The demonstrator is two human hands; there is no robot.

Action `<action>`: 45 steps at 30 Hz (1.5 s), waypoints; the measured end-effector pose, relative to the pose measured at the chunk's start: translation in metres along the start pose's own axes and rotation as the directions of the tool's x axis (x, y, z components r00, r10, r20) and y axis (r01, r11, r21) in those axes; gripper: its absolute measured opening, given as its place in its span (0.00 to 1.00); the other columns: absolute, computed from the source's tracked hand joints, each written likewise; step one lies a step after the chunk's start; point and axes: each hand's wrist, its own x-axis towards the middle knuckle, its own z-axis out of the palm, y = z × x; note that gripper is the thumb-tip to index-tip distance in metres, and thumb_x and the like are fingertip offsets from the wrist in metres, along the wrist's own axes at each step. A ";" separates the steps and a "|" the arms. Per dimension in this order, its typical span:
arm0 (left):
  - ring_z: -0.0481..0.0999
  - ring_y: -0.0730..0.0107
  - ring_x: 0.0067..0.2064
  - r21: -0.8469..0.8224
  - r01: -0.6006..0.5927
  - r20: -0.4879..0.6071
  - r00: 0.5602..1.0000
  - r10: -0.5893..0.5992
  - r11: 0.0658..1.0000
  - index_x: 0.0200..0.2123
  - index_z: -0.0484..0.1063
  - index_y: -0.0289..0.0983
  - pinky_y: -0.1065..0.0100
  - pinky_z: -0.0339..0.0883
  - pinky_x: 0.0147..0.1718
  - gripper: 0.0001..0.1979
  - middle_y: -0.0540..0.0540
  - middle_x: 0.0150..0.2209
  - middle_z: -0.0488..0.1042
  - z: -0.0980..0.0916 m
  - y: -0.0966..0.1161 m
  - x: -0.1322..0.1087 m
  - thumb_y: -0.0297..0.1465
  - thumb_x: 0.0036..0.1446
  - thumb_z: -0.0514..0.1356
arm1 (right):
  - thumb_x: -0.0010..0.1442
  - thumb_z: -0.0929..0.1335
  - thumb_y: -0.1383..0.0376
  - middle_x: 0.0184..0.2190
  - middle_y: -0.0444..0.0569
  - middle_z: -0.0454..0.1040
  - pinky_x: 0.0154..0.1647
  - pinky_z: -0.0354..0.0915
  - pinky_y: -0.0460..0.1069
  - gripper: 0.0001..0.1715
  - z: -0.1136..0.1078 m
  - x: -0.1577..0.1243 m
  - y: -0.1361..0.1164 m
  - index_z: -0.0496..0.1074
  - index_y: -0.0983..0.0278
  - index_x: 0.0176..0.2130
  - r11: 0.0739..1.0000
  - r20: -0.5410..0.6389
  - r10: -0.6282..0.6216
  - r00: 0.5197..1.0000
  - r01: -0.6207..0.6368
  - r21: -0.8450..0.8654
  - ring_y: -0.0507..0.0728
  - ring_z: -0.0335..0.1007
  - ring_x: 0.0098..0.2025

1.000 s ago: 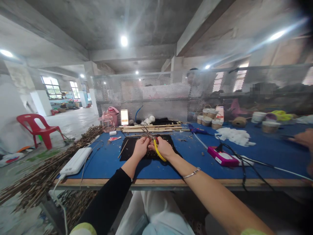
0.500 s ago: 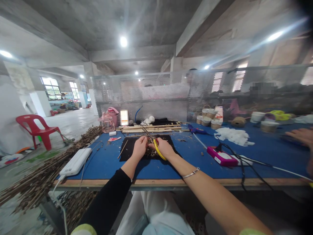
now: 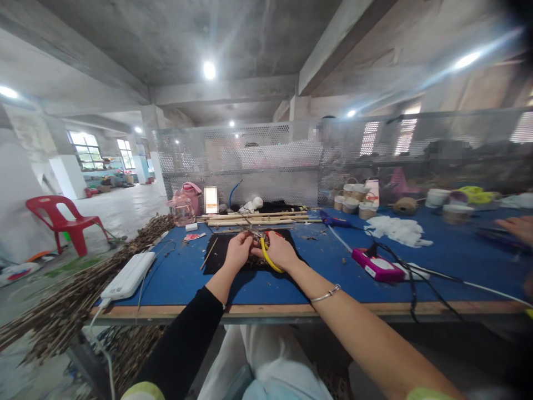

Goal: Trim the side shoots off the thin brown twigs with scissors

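Observation:
Yellow-handled scissors are in my right hand, with a bit of red showing by the fingers. Their blades point forward and to the left, close to my left hand. My left hand is closed in a pinch right beside them; what its fingertips hold is too small and covered to name. Both hands are over a black cloth strewn with small brown plant scraps, partly hidden under the hands. A thin stick lies on the cloth's left side.
Long sticks lie behind the cloth on the blue table. A white power bank and dry twig bundles are at left. At right are a magenta box with cables, white fluff and another person's hand.
My right hand with the scissors has turned slightly, and its fingers have come closer to my left fingertips. My left hand stays nearly in place. The other person's hand has shifted right.

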 end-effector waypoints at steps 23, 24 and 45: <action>0.71 0.77 0.25 -0.230 0.132 0.058 0.991 -0.122 0.964 0.43 0.70 0.32 0.74 0.66 0.24 0.20 0.45 0.31 0.76 0.003 0.005 -0.003 0.34 0.46 0.61 | 0.48 0.61 0.39 0.33 0.56 0.73 0.32 0.57 0.48 0.34 -0.004 -0.001 -0.006 0.63 0.64 0.39 0.996 0.068 0.089 0.994 -0.090 0.017 0.61 0.71 0.36; 0.71 0.77 0.24 -0.225 0.131 0.051 0.991 -0.123 0.966 0.42 0.70 0.32 0.75 0.65 0.23 0.19 0.45 0.30 0.75 0.003 0.006 -0.003 0.34 0.46 0.61 | 0.48 0.60 0.39 0.33 0.56 0.73 0.32 0.57 0.48 0.34 -0.004 -0.001 -0.005 0.63 0.64 0.39 0.996 0.072 0.091 0.993 -0.092 0.016 0.61 0.71 0.36; 0.74 0.72 0.27 -0.145 0.069 -0.069 0.994 -0.079 0.987 0.32 0.70 0.32 0.72 0.67 0.28 0.13 0.45 0.25 0.75 0.002 -0.002 0.004 0.32 0.42 0.64 | 0.46 0.63 0.40 0.37 0.56 0.72 0.35 0.59 0.49 0.36 -0.002 -0.004 -0.005 0.61 0.65 0.40 0.999 0.050 0.035 0.998 -0.034 -0.013 0.61 0.69 0.41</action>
